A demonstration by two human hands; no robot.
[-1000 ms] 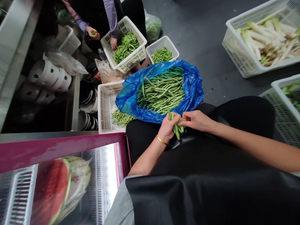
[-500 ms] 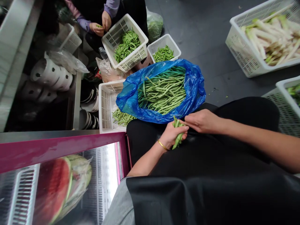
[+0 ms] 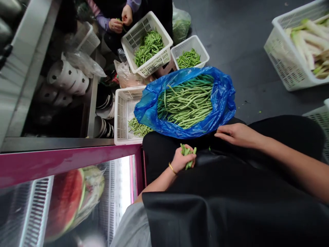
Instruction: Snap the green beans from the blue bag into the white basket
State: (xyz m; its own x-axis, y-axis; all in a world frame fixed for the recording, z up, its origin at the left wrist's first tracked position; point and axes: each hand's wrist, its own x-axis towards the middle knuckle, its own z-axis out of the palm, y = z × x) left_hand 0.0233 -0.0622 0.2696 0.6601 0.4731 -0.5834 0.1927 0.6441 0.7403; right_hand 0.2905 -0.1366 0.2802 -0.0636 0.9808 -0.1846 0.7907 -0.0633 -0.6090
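My left hand (image 3: 183, 159), with a gold bangle at the wrist, is wrapped round a small bunch of short green bean pieces (image 3: 189, 164) above my lap. To the right, my right hand (image 3: 232, 134) hovers by the near edge of a blue plastic bag (image 3: 223, 92), thumb and fingers slightly apart, nothing visible between them. Long green beans (image 3: 189, 103) fill the open bag, which lies in front of my knees. Left of the bag, a white basket (image 3: 123, 113) holds snapped bean pieces (image 3: 140, 128).
Beyond the bag, a tilted white basket (image 3: 160, 58) and a smaller one (image 3: 205, 58) hold green pods. Another person's hands (image 3: 122, 21) work there. A basket of white-stemmed vegetables (image 3: 285, 65) is at right. A pink-framed glass case (image 3: 77, 157) and metal shelf (image 3: 64, 142) flank my left.
My hands have moved apart: the left, still holding the pieces, went down and left, the right moved away rightward and its fingers loosened. The view has shifted a little.
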